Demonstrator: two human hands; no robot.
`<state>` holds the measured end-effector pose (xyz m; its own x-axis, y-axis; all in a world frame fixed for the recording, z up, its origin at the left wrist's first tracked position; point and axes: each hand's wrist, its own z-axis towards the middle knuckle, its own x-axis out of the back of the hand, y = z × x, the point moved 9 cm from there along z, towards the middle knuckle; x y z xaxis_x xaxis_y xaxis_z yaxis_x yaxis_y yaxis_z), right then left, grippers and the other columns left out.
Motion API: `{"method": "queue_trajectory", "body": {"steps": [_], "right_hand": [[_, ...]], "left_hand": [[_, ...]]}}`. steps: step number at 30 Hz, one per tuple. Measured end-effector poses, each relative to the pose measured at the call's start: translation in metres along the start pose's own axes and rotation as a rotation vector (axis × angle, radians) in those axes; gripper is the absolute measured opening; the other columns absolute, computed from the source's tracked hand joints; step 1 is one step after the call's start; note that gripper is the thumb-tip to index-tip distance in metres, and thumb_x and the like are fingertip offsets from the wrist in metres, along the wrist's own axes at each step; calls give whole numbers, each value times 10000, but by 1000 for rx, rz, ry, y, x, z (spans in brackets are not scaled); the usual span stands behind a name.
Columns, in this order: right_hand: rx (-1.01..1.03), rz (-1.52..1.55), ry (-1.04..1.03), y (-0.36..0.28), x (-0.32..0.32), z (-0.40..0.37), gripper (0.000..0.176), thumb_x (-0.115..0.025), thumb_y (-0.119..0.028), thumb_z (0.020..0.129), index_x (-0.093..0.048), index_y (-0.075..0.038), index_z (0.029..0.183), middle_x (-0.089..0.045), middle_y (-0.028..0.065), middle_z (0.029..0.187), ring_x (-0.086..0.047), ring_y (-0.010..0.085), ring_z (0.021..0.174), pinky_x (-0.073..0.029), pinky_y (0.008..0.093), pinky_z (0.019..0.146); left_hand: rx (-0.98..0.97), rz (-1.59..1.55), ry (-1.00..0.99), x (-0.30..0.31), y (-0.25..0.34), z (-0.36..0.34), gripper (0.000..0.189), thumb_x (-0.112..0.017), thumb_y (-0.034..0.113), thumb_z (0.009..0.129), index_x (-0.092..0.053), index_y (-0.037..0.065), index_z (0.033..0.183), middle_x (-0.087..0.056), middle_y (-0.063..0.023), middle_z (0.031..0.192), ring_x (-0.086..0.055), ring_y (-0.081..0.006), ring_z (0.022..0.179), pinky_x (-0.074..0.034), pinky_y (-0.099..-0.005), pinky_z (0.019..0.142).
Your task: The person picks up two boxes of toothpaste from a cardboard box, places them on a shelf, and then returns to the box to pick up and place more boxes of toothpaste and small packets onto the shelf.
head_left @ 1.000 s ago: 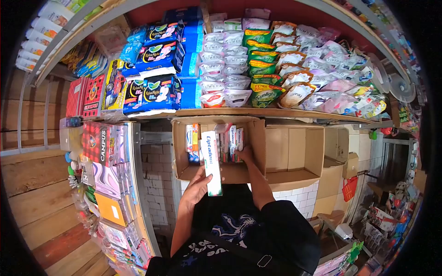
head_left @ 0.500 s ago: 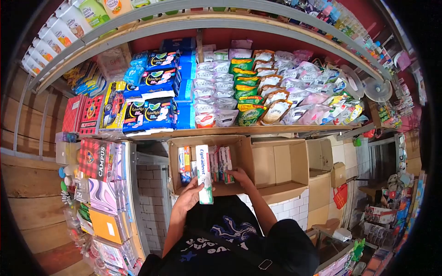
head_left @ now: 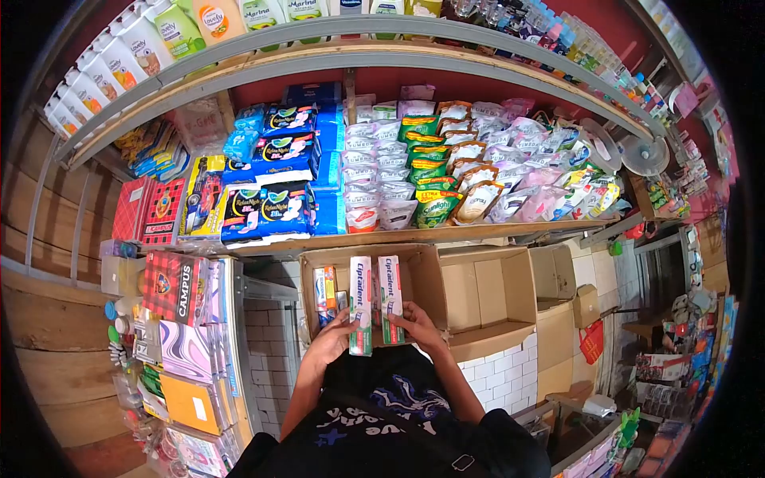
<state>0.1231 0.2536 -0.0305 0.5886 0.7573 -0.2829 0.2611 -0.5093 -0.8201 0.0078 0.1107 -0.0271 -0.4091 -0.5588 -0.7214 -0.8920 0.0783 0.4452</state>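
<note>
My left hand (head_left: 331, 339) is closed around a white, red and green Ciptadent toothpaste box (head_left: 361, 299), which stands lengthwise away from me. A second Ciptadent toothpaste box (head_left: 390, 291) is gripped in my right hand (head_left: 419, 328), side by side with the first and a narrow gap apart. Both are held over the near part of an open cardboard carton (head_left: 425, 279). Inside it, at the left, lie a few small orange and blue packs (head_left: 325, 293). The held boxes hide part of the carton's inside.
A second open carton (head_left: 486, 291) adjoins on the right. Behind runs a shelf edge (head_left: 478, 233) bearing pad packs (head_left: 267, 211) and detergent pouches (head_left: 437, 209). Overhead is a metal shelf rail (head_left: 398, 60) with bottles. Notebooks (head_left: 175, 287) are stacked at left.
My right hand has lifted a second toothpaste box out of the carton and brought it beside the first. My left hand still holds its box. The camera view has shifted slightly.
</note>
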Motion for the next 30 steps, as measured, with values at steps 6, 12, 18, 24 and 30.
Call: {"method": "queue_trajectory", "body": {"steps": [6, 12, 18, 24, 30], "right_hand": [[50, 65, 28, -21, -19, -17, 434, -717, -134, 881, -478, -10, 1221, -642, 69, 1097, -603, 126, 1004, -485, 277, 873], [99, 78, 1, -16, -23, -17, 422, -721, -132, 877, -484, -16, 1206, -654, 73, 1093, -610, 129, 993, -482, 281, 883], [71, 40, -47, -18, -26, -14, 432, -730, -134, 868, -487, -8, 1201, -657, 83, 1097, -615, 134, 989, -481, 283, 888], [54, -53, -152, -19, -21, -18, 457, -740, -145, 862, -486, -3, 1215, -657, 93, 1111, -613, 140, 1006, -482, 295, 900], [-14, -107, -283, -11, -12, -32, 463, -729, -136, 871, -478, -3, 1236, -646, 102, 1157, -600, 151, 1051, -462, 310, 934]], "left_hand": [[8, 46, -26, -2, 8, -8, 589, -599, 56, 929, -321, 50, 1448, -561, -85, 1256, -566, -206, 1143, -469, -352, 955], [64, 32, -8, 12, 3, -9, 579, -552, 7, 940, -306, 95, 1458, -536, -101, 1293, -556, -234, 1187, -503, -407, 941], [-34, 81, 22, 4, 6, -22, 591, -594, 67, 932, -320, 75, 1455, -569, -83, 1259, -578, -212, 1148, -500, -376, 924], [-119, 3, 48, -13, -11, -36, 568, -600, 81, 936, -338, 58, 1440, -576, -76, 1260, -582, -194, 1140, -494, -350, 943], [-264, -82, 143, -8, -56, -44, 627, -627, 82, 918, -300, 24, 1450, -551, -107, 1303, -536, -232, 1220, -454, -378, 1010]]}}
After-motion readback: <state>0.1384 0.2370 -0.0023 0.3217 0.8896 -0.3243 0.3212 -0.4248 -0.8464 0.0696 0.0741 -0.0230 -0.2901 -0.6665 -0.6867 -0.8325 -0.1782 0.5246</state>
